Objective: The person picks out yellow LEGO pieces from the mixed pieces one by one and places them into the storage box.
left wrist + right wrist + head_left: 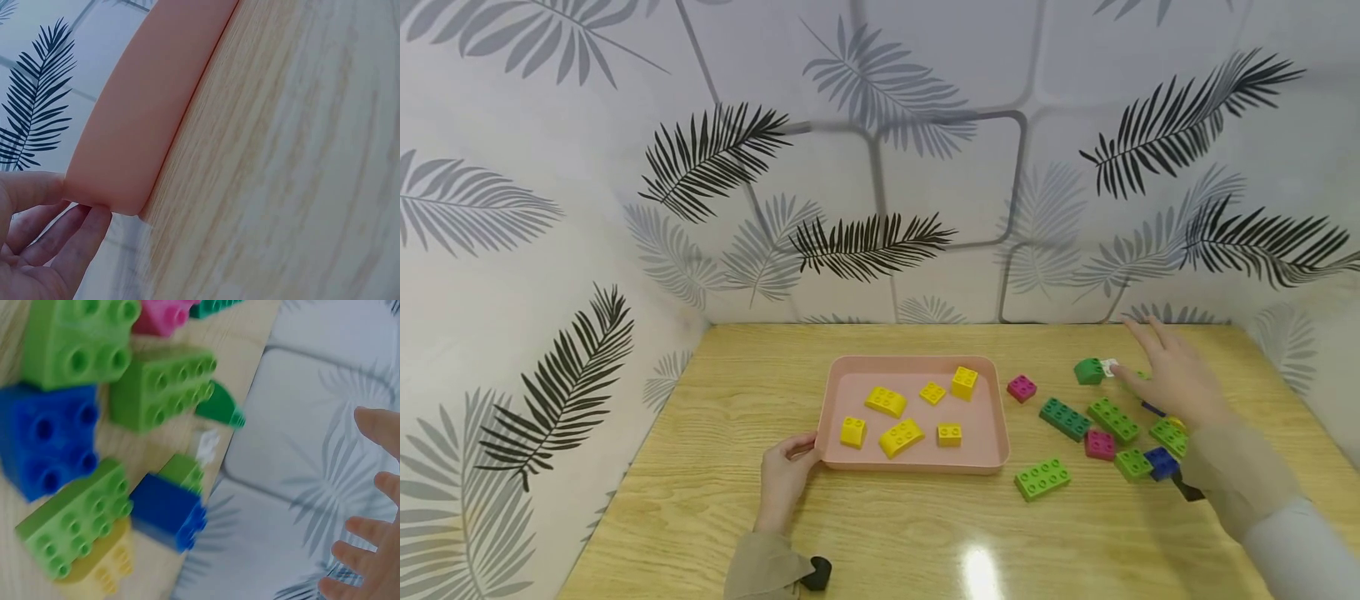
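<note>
A pink tray (917,468) holds several yellow toy bricks, among them a curved brick (902,437) and a square brick (964,382). My left hand (786,477) grips the tray's near left corner; in the left wrist view, thumb and fingertips meet the pink wall (134,119). Over the loose bricks on the right, my right hand (1183,379) hovers with fingers spread and nothing held. Below and around it lie a dark green curved brick (1088,372), a white piece (1108,367), a blue brick (165,509) and a yellow brick (103,565) partly under a lime brick (78,519).
Between tray and right hand lie a magenta brick (1022,388), a dark green long brick (1065,418) and a lime brick (1042,479). All rest on a wooden table (700,492), with a leaf-patterned curtain (940,183) behind its far edge.
</note>
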A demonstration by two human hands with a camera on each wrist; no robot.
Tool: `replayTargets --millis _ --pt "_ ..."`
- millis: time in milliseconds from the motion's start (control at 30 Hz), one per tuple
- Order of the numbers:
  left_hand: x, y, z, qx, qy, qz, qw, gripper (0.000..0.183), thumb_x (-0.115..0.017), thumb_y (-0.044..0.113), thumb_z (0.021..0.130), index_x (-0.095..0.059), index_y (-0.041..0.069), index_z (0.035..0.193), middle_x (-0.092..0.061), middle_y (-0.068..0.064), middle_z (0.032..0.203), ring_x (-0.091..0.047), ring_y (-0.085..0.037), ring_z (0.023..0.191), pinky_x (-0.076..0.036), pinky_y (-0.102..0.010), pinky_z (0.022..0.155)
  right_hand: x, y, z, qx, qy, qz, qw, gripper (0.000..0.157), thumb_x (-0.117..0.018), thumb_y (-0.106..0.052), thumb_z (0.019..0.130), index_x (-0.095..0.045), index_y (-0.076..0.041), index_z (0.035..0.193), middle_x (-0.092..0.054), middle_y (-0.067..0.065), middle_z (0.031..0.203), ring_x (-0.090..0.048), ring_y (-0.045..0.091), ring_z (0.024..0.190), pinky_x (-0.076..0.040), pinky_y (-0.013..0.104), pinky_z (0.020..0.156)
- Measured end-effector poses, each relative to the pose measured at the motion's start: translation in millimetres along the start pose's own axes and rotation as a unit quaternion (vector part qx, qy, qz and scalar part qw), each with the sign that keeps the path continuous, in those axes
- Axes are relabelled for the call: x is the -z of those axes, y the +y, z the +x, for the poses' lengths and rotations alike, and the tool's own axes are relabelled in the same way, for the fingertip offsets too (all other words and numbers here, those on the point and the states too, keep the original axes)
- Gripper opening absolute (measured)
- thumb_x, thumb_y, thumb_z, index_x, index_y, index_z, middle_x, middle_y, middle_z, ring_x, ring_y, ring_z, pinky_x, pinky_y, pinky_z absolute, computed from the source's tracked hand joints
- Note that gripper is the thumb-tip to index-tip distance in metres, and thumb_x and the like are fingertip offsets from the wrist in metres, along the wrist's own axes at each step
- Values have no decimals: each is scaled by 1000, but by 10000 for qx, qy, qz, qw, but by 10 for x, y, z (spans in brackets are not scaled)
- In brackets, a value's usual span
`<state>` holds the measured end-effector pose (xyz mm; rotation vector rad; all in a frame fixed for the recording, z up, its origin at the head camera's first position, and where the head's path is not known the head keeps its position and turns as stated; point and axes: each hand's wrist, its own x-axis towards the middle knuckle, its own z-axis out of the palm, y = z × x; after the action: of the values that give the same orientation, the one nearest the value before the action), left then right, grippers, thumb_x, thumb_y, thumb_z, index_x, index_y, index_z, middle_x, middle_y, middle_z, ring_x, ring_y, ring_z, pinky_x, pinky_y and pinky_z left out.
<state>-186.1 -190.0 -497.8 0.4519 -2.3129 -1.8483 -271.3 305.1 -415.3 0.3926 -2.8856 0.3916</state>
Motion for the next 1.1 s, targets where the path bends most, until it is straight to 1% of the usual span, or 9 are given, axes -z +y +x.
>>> replayTargets --millis 100,267,400,467,600,733,867,1000,1100 --pt "-2 9 -6 -19 -2 22 10000 27 -65 0 81 -63 -9 107 -62 -24 106 -63 -30 94 -53 -21 72 11 130 -61 -120 37 42 9999 76 -55 -40 89 -19 -3 144 -24 39 135 -27 57 116 -25 70 90" --pt "-4 38 -28 68 -33 -70 9999 28 -64 -2 81 -62 -10 108 -61 -26 107 -62 -31 95 -54 -23 72 1 322 -181 -480 -42 437 9979 76 -56 -33 89 -15 1 144 -23 40 134 -25 58 117 -23 70 90" --pt "-7 35 -26 95 -26 -80 9999 27 -63 -2 82 -63 -10 107 -62 -25 106 -63 -29 93 -54 -24 72 -30 469 -288 -831 -228 707 9938 79 -58 -27 88 -11 3 144 -21 42 132 -23 60 115 -23 71 89" --pt "-8 27 -21 108 -4 -79 9999 26 -63 -2 81 -63 -9 107 -62 -24 105 -63 -28 92 -54 -23 72 -46 537 -338 -1006 -405 761 9912 80 -58 -27 87 -11 6 142 -20 45 130 -23 61 113 -24 72 87" --pt "-8 17 -14 136 1 -77 9999 26 -63 -2 82 -63 -8 107 -62 -24 106 -63 -29 93 -54 -23 72 -74 647 -413 -1265 -897 804 9846 79 -53 -33 89 -14 14 138 -20 49 124 -25 63 107 -27 72 84" --pt "-9 29 -17 153 -19 -101 9998 26 -62 -2 82 -63 -9 108 -61 -25 107 -62 -31 95 -54 -25 74 -115 735 -463 -1323 -1321 911 9781 79 -54 -32 89 -14 20 134 -21 52 121 -26 65 105 -30 71 83" --pt "-7 33 -25 155 3 -99 9998 26 -63 -2 82 -63 -8 107 -61 -24 107 -63 -29 94 -54 -25 74 -169 775 -511 -1277 -1514 1010 9750 78 -59 -23 85 -17 24 130 -25 52 118 -30 63 104 -35 68 81" --pt "-5 29 -31 132 8 -126 9998 26 -63 -3 81 -63 -9 106 -62 -25 106 -63 -29 92 -54 -24 72 -213 783 -543 -1194 -1536 910 9767 64 -58 -20 86 -31 23 123 -39 48 111 -42 59 97 -42 61 74" --pt "-2 22 -28 145 27 -105 9998 26 -64 -2 81 -64 -8 106 -62 -24 106 -63 -29 93 -54 -23 71 -238 780 -556 -1183 -1503 850 9779 52 -57 -18 87 -40 21 118 -45 45 106 -46 57 94 -43 60 73"
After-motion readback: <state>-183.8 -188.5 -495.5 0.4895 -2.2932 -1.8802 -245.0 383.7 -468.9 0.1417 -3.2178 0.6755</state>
